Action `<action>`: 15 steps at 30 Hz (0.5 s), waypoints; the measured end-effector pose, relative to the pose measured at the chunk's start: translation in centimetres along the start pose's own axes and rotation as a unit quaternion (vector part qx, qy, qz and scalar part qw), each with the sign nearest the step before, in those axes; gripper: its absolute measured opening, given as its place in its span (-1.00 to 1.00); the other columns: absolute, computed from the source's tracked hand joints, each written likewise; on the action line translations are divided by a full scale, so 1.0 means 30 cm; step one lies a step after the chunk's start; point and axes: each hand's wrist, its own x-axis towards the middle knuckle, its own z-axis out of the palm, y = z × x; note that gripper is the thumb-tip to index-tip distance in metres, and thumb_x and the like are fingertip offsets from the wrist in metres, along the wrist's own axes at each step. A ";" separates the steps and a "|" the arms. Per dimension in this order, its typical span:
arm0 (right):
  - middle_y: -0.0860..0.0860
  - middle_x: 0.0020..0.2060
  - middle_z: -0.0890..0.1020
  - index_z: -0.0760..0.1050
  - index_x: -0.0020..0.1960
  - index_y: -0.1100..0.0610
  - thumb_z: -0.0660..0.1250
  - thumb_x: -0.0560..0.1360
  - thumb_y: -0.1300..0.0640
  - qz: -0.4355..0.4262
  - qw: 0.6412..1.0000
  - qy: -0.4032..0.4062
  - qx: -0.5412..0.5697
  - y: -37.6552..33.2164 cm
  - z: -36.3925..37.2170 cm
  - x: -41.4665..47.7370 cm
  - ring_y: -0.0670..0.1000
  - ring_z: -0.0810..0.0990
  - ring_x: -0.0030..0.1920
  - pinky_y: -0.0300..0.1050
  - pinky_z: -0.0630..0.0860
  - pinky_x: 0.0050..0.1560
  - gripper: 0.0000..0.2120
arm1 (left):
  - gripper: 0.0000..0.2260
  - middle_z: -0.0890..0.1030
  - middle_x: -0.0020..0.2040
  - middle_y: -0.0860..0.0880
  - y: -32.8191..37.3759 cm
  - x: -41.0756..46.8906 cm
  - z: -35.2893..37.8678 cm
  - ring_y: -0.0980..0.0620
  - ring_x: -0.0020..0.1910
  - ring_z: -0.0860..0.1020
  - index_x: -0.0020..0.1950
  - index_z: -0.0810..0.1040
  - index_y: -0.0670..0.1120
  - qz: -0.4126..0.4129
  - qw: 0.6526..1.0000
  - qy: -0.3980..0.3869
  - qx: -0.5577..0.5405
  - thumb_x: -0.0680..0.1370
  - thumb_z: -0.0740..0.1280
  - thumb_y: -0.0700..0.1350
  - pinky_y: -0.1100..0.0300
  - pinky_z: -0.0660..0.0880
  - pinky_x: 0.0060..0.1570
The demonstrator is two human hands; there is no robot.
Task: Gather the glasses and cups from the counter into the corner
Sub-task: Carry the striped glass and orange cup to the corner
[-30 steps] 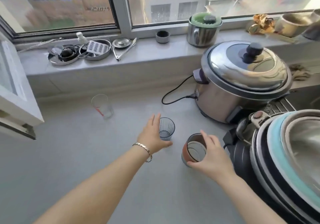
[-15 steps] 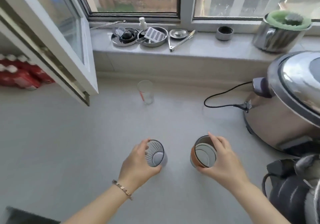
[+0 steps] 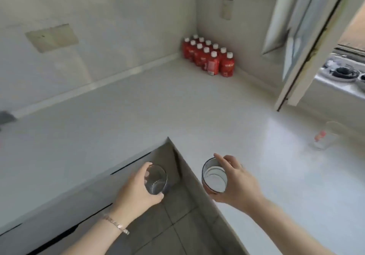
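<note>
A home kitchen — a long pale counter [image 3: 138, 104], tiled walls [image 3: 98, 18], red drink bottles [image 3: 209, 57] in the corner, an open window [image 3: 296, 37].

The worktop [image 3: 197, 100] is showing pale grey-white, and the bottles [image 3: 209, 57] in its corner are showing red with white caps. The ribbed glass [image 3: 156, 179] is looking clear and grey-tinted, the cup [image 3: 214, 175] is showing a dark rim around a white inside, and the far glass [image 3: 325, 136] is carrying a red mark.

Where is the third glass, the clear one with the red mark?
In the head view, the clear glass stands alone on the counter at far right, below the open window frame, in neither hand.
</note>
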 end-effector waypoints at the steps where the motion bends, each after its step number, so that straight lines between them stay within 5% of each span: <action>1: -0.18 0.32 0.30 0.06 0.48 -0.18 0.46 0.21 -0.23 -0.025 1.000 -0.011 -0.003 -0.093 0.034 0.022 -0.04 0.40 0.30 -0.17 0.48 0.13 -0.05 | -0.24 0.48 0.11 0.13 -0.077 -0.036 -0.062 0.13 0.02 0.52 0.34 0.28 0.19 -0.018 1.000 0.021 -0.001 0.21 0.52 0.10 0.23 0.47 -0.03; 9: -0.14 0.32 0.32 0.07 0.48 -0.15 0.49 0.15 -0.19 -0.170 0.981 -0.093 -0.004 -0.817 0.315 0.102 -0.03 0.43 0.28 -0.14 0.50 0.14 0.01 | -0.24 0.50 0.10 0.13 -0.642 -0.366 -0.518 0.07 0.08 0.54 0.32 0.27 0.20 -0.145 0.979 0.144 0.001 0.17 0.47 0.17 0.18 0.49 0.05; 15: -0.10 0.32 0.32 0.08 0.49 -0.11 0.52 0.16 -0.16 -0.233 0.962 -0.137 -0.026 -1.217 0.503 0.138 -0.01 0.45 0.25 -0.11 0.48 0.19 0.02 | -0.30 0.51 0.02 0.13 -0.944 -0.520 -0.745 0.08 -0.03 0.55 0.25 0.31 0.22 -0.211 0.958 0.192 -0.012 0.16 0.47 0.22 0.17 0.53 -0.08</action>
